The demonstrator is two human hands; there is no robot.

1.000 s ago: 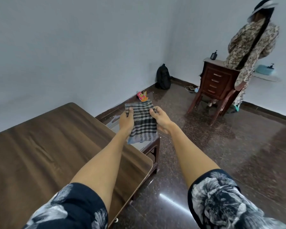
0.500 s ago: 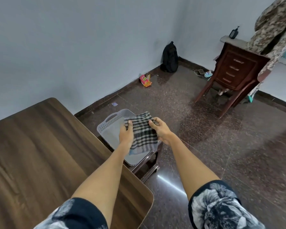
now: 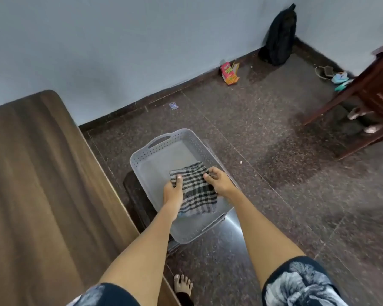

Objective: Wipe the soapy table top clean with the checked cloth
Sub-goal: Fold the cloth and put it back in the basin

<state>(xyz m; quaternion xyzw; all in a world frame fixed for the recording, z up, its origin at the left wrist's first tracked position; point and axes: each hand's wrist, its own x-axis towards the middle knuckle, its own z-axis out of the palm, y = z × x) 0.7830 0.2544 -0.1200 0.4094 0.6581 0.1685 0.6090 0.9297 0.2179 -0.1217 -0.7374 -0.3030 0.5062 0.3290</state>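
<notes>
Checked cloth (image 3: 195, 191): one, held over grey perforated basket (image 3: 164, 149), off table top (image 3: 42, 184). Left hand (image 3: 174, 192) pinches cloth's left edge, thumb on top; right hand (image 3: 219, 181) pinches right edge. Basket sits on dark stool (image 3: 134, 195) beside table. Floor: one black backpack (image 3: 280, 36), one colourful carton (image 3: 230, 72), one wooden desk (image 3: 367, 93), one bare foot (image 3: 182, 286).

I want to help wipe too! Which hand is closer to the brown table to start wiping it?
Probably the left hand. Both hands pinch the checked cloth over the grey basket, but the wooden table top lies on the left side, so the left hand sits nearer it. The right hand would have to cross over.
</notes>
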